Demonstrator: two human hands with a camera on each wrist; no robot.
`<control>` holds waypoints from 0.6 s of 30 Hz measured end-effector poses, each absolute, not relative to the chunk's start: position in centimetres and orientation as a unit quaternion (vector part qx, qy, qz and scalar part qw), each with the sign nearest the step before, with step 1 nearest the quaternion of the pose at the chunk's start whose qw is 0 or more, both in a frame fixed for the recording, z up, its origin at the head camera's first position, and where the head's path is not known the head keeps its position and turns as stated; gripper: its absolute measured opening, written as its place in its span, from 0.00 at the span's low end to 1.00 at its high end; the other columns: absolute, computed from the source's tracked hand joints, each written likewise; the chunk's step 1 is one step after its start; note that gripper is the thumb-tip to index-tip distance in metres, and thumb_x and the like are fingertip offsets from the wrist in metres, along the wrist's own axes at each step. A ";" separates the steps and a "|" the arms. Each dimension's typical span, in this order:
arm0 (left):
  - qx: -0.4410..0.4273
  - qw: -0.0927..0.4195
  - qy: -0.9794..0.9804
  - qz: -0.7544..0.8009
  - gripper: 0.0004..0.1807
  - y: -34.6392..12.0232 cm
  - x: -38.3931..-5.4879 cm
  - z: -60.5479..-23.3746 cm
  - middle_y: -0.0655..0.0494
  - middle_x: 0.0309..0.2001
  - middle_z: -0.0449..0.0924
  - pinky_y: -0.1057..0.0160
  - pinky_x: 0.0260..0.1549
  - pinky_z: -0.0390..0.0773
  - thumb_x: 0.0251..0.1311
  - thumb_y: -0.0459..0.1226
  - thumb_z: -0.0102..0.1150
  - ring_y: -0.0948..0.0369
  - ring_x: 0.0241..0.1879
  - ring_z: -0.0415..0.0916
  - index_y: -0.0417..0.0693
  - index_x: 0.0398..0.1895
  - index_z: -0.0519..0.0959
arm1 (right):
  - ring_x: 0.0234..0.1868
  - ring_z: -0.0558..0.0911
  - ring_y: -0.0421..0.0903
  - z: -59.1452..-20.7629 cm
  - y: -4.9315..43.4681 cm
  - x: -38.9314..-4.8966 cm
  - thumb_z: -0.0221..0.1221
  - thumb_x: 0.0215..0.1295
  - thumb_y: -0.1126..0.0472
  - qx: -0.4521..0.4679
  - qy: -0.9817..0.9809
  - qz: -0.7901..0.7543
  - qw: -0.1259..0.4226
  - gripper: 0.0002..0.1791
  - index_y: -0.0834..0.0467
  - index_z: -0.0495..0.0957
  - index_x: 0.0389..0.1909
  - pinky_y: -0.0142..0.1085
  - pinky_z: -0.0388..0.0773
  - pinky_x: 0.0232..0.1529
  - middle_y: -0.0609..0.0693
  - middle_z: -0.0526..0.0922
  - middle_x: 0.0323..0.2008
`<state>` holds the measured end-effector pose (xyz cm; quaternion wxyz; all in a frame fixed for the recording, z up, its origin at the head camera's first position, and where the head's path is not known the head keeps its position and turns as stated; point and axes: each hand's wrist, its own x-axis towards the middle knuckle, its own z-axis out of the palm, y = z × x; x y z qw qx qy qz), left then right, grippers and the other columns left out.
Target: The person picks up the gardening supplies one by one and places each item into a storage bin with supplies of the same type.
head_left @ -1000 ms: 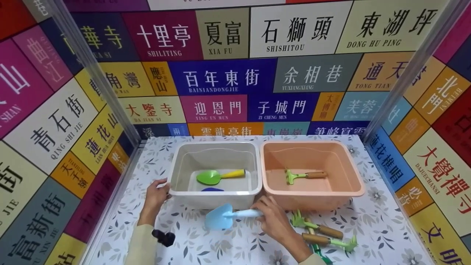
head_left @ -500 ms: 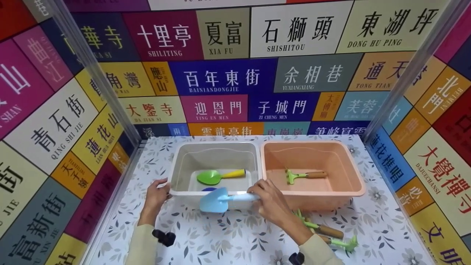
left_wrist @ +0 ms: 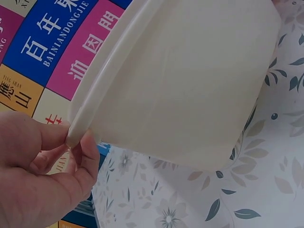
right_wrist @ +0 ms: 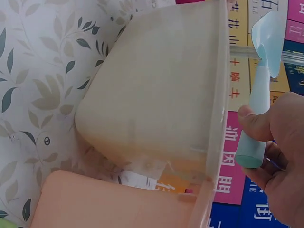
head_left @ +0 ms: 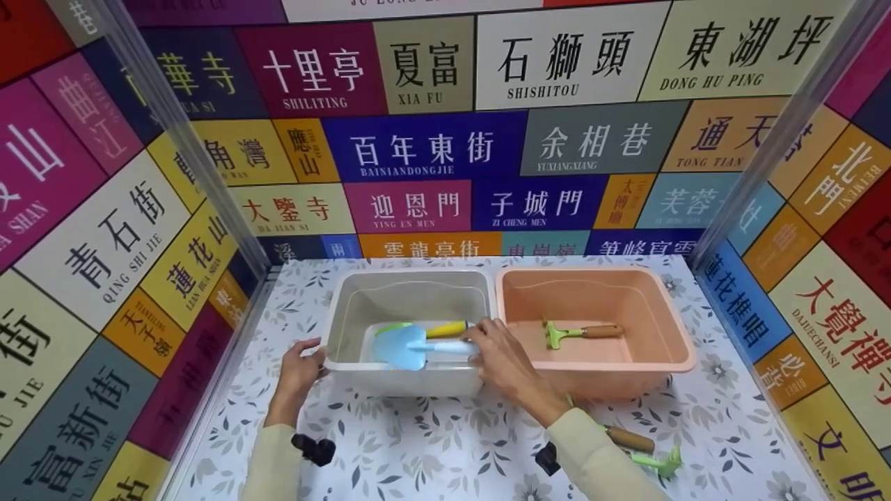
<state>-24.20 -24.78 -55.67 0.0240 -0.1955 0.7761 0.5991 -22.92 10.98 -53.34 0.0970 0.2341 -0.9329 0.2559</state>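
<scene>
My right hand (head_left: pixel 507 364) pinches the pale handle of a light blue trowel (head_left: pixel 402 346), its blade over the front part of the white basin (head_left: pixel 411 381). In the right wrist view the trowel (right_wrist: pixel 259 90) stands above the rim, with thumb and fingers round the handle's end. My left hand (head_left: pixel 299 372) pinches the basin's left rim; in the left wrist view thumb and fingers (left_wrist: pixel 88 159) grip that rim. Inside the basin lies a green trowel with a yellow handle (head_left: pixel 445 329), its blade mostly hidden behind the blue one.
An orange basin (head_left: pixel 598 376) stands against the white one's right side. In it lies a small green rake (head_left: pixel 581 332) with a wooden handle. More green garden tools (head_left: pixel 630 440) lie on the floral tabletop (head_left: pixel 431 452), partly behind the right sleeve. Patterned walls (head_left: pixel 418 146) enclose the table.
My right hand has raised the light blue trowel from in front of the white basin and moved it forward over the rim. The left hand has kept its hold on the rim.
</scene>
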 end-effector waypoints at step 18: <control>-0.191 0.021 0.768 0.611 0.23 -25.2 -24.1 -55.9 0.28 0.54 0.79 0.66 0.39 0.86 0.71 0.31 0.49 0.63 0.37 0.80 0.29 0.66 0.67 | 0.51 0.75 0.43 -53.5 9.3 -25.3 0.58 0.60 0.77 0.163 -0.943 0.286 -0.044 0.30 0.49 0.74 0.61 0.37 0.82 0.53 0.46 0.69 0.55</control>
